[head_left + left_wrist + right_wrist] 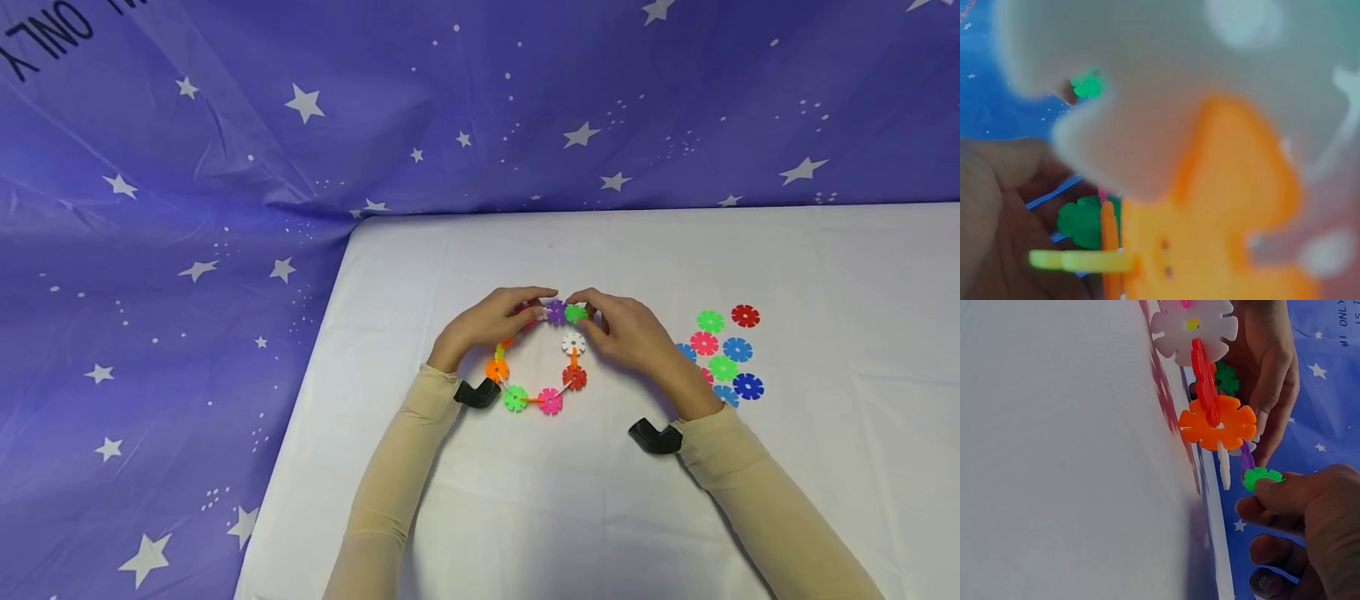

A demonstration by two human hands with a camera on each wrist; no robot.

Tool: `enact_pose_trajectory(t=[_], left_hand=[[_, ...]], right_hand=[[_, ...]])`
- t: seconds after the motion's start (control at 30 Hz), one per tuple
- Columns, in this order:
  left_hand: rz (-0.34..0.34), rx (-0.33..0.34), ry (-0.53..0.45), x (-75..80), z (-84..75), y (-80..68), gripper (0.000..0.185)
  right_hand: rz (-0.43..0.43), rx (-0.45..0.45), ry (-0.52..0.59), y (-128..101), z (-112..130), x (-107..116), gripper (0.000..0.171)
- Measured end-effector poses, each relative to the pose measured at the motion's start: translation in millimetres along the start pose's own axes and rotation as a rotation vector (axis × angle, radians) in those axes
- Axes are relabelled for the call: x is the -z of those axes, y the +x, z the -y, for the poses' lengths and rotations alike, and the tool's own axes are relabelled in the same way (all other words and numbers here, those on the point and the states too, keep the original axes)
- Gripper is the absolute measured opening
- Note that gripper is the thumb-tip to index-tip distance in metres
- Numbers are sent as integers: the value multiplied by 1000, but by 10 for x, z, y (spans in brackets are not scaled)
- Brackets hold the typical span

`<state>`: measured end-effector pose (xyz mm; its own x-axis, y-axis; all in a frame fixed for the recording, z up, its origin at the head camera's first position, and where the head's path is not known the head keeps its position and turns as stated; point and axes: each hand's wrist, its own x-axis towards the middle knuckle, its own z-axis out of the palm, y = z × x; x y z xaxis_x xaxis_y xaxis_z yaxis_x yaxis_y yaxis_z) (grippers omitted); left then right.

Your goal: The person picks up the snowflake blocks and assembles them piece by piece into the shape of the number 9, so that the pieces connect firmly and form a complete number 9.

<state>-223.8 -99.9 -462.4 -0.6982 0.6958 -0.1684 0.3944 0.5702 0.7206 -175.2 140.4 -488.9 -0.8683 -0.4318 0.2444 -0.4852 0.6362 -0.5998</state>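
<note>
R grip [628, 335] pinches grn disc [576, 314] against purp disc [556, 312], L grip [489, 323] holds disc chain [551, 401].

Reddish disc [531, 317] toward far edge of table [510, 508] partly covered by left hand [497, 320]; leftmost blue disc [687, 353] part-hidden by right forearm [686, 385]; table's right edge cut off; orange disc [1216, 219] blurred.

Nine loose notched discs [723, 374] show, some partly hidden: two green discs [711, 327], two pink discs [704, 348], one red disc [746, 322], three light-blue discs [738, 356], one dark-blue disc [748, 392]. One linked ring [515, 405] has five discs lying flat, one each of green, orange, pink, red, white; its other pieces overlap too much to count. One left hand [487, 323], one right hand [630, 333], two sleeves [401, 458], one surface [525, 517].
</note>
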Motion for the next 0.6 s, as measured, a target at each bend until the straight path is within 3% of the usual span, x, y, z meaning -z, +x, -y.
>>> enact_pose_trajectory(t=[0.23,0.6], left_hand=[[17,-10,-25,-17,-41,15,39],[-49,-15,115,-151,-41,104,37]], right_hand=[[-46,50,-9,-14,-22,-23,31],[-51,121,14,-7,1,-27,26]])
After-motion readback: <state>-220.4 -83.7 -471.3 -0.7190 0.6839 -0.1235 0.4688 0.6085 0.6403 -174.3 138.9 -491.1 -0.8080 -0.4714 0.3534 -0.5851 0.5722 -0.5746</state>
